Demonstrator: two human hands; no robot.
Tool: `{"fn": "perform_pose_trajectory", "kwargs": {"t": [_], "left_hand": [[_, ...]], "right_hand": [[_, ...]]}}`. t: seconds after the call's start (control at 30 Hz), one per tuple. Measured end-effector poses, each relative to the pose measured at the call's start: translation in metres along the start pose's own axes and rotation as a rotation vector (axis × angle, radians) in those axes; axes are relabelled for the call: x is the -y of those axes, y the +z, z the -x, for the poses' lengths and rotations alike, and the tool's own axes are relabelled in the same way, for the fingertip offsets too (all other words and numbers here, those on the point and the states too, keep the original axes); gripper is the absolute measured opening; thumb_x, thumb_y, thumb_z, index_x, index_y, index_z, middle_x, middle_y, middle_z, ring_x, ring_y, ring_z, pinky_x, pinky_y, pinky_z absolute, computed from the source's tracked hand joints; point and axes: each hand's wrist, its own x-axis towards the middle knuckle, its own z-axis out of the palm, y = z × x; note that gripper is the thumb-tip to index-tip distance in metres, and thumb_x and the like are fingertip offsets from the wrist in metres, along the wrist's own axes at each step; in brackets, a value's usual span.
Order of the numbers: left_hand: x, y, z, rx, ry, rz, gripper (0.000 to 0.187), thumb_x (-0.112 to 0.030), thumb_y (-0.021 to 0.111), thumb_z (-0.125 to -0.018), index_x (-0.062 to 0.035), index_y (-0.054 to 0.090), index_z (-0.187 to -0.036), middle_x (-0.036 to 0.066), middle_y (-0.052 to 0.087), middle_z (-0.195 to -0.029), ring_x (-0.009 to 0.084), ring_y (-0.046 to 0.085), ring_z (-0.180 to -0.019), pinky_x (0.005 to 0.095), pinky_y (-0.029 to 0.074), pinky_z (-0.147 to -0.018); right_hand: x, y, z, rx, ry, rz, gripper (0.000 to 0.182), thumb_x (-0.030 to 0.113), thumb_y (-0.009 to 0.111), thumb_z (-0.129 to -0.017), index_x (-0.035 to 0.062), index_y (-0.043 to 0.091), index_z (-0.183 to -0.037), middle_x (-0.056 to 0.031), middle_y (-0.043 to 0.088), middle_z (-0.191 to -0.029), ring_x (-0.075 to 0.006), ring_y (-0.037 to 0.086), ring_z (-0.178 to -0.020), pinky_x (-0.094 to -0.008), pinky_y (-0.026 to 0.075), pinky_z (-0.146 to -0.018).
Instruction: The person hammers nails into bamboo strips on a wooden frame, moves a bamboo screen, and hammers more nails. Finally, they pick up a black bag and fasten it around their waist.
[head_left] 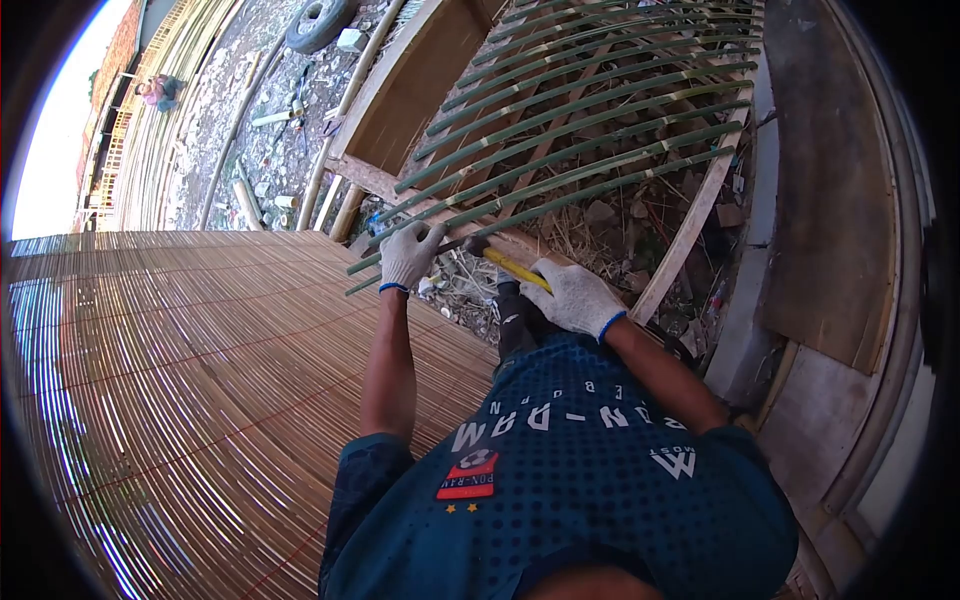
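Observation:
My right hand (580,297), in a white knit glove with a blue cuff, is closed round the yellow handle of a hammer (515,270). The hammer's dark head lies close to the wooden rail (520,243) of a frame. My left hand (408,255), gloved the same way, is curled over the near ends of the green bamboo poles (560,190), its fingertips beside a dark metal piece (452,245) by the hammer head. I cannot tell what its fingers grip. The poles lie spaced side by side across the frame.
A large mat of thin bamboo slats (200,360) spreads along the left. Rubble ground with a tyre (320,22) and loose bamboo pieces lies beyond. A worn wooden board (830,190) stands at the right. A person (159,92) is far off at upper left.

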Motion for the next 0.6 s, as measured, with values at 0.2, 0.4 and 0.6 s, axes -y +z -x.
{"fn": "perform_pose_trajectory", "kwargs": {"t": [0.2,0.4,0.6], "left_hand": [[0.005,0.002,-0.001,0.027,-0.021,0.051,0.056,-0.054,0.060,-0.097,0.0000,0.075,-0.092,0.014,0.070,-0.076,0.0249,0.067,-0.073,0.0407,0.050,-0.073],[-0.001,0.000,0.004,-0.023,0.007,0.035,0.053,-0.049,0.061,-0.098,0.0026,0.071,-0.087,0.017,0.067,-0.073,0.0270,0.065,-0.070,0.0422,0.048,-0.069],[0.018,0.029,0.003,-0.252,0.134,0.051,0.043,-0.038,0.059,-0.100,0.0014,0.068,-0.084,0.020,0.064,-0.074,0.0343,0.063,-0.069,0.0470,0.046,-0.068]], "right_hand": [[-0.002,0.001,0.001,-0.018,-0.013,0.003,0.043,0.046,0.059,-0.100,0.0049,0.062,-0.114,-0.0236,0.071,-0.104,-0.0426,0.069,-0.095,-0.0526,0.054,-0.080],[-0.002,0.003,0.000,0.001,-0.007,-0.011,0.043,0.046,0.060,-0.100,0.0050,0.062,-0.115,-0.0255,0.071,-0.098,-0.0440,0.070,-0.092,-0.0533,0.054,-0.079],[-0.002,-0.001,0.000,0.025,0.029,-0.021,0.046,0.045,0.060,-0.099,0.0045,0.062,-0.120,-0.0284,0.070,-0.097,-0.0451,0.070,-0.093,-0.0536,0.054,-0.082]]}}
